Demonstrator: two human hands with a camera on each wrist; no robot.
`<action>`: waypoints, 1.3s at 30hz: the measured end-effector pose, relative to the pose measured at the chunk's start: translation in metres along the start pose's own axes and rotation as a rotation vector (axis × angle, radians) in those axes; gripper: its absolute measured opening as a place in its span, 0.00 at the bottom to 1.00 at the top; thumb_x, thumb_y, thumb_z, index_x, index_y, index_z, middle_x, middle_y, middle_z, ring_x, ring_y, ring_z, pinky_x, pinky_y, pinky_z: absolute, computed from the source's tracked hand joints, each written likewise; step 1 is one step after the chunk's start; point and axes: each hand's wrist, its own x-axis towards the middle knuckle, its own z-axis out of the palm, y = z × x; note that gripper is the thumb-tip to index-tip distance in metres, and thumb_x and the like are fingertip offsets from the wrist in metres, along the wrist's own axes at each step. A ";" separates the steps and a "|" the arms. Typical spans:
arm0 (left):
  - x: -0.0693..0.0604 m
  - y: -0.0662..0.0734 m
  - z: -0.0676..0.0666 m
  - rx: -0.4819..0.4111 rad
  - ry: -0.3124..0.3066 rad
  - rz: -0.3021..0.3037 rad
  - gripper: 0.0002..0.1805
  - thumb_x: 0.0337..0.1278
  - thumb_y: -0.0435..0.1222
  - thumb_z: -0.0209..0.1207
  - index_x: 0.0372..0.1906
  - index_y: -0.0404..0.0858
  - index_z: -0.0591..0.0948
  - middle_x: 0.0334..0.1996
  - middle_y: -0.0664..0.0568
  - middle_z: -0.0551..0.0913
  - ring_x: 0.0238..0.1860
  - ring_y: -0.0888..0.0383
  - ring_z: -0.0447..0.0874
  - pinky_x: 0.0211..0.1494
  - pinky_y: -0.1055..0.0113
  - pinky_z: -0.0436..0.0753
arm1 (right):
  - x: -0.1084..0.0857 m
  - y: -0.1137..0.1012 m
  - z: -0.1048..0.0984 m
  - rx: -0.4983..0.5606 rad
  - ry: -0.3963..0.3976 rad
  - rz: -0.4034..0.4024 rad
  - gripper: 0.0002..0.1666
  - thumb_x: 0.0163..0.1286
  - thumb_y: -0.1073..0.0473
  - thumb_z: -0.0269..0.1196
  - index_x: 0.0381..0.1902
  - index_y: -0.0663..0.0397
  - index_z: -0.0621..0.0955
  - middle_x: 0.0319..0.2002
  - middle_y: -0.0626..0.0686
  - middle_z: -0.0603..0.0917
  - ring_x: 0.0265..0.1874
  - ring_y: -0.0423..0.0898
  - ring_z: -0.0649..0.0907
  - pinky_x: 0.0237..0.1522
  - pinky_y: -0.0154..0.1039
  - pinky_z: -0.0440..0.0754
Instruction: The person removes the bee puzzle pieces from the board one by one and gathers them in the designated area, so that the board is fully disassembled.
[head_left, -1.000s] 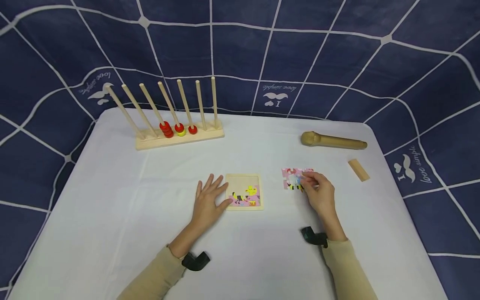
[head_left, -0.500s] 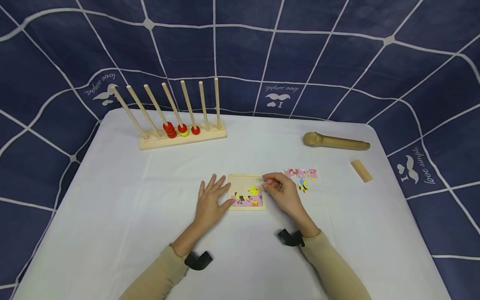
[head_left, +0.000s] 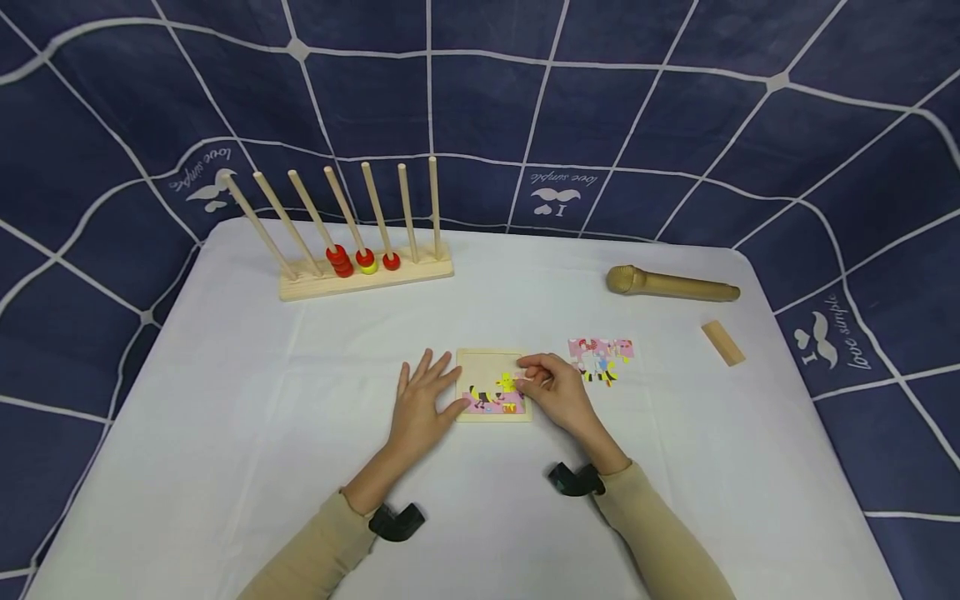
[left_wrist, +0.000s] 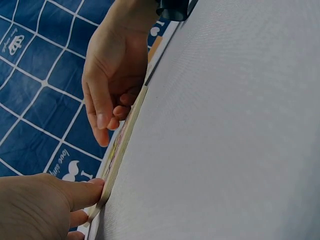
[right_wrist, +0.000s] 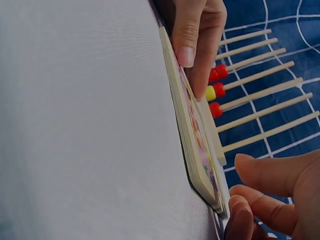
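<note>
A small wooden puzzle frame (head_left: pixel 491 352) lies on the table, its lower part filled with pink and yellow jigsaw pieces (head_left: pixel 491 403) showing a bee. At its left edge rests my left hand (head_left: pixel 422 408), fingers spread and thumb on the near-left corner. My right hand (head_left: pixel 558 396) hovers over the frame's right side with bent fingers. In the right wrist view, its thumb (right_wrist: pixel 267 172) and fingers stand apart beside the frame, and I see no piece between them. Loose pink jigsaw pieces (head_left: pixel 600 348) lie right of the frame, partly joined.
At the back left stands a wooden bead counter (head_left: pixel 367 277) with upright pegs and several red and yellow beads. A brown wooden microphone-shaped stick (head_left: pixel 675 285) and a small wooden block (head_left: pixel 723 342) lie on the right. A dark blue checked cloth (head_left: pixel 480 100) hangs behind.
My right hand has moved left from the loose pieces to the frame's right side, then slightly lower. The left hand stays at the frame. The pieces in the frame look unchanged.
</note>
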 end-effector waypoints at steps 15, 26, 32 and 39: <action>0.000 -0.002 0.001 0.003 0.005 0.006 0.29 0.47 0.39 0.73 0.56 0.33 0.82 0.67 0.41 0.73 0.75 0.39 0.57 0.74 0.35 0.45 | -0.001 0.006 0.006 -0.166 0.014 -0.125 0.20 0.50 0.68 0.76 0.42 0.60 0.84 0.29 0.52 0.77 0.27 0.40 0.73 0.29 0.28 0.71; 0.000 -0.001 0.001 0.001 0.017 0.006 0.29 0.47 0.39 0.73 0.56 0.33 0.82 0.66 0.40 0.73 0.74 0.39 0.58 0.74 0.35 0.45 | -0.002 0.001 0.007 -0.240 -0.004 -0.102 0.16 0.52 0.67 0.75 0.38 0.58 0.82 0.29 0.51 0.76 0.26 0.40 0.72 0.29 0.30 0.69; 0.000 -0.001 0.002 -0.003 0.016 0.014 0.29 0.46 0.39 0.73 0.56 0.33 0.81 0.67 0.40 0.73 0.75 0.39 0.58 0.74 0.35 0.45 | -0.004 0.000 0.008 -0.251 0.016 -0.132 0.17 0.52 0.67 0.75 0.38 0.56 0.80 0.31 0.52 0.76 0.27 0.40 0.72 0.30 0.30 0.68; 0.000 -0.001 0.002 -0.004 0.016 0.009 0.29 0.47 0.39 0.73 0.56 0.33 0.82 0.67 0.40 0.73 0.75 0.39 0.57 0.74 0.36 0.45 | -0.004 0.003 0.008 -0.234 -0.003 -0.177 0.18 0.54 0.68 0.73 0.38 0.53 0.77 0.29 0.50 0.78 0.25 0.39 0.72 0.27 0.30 0.67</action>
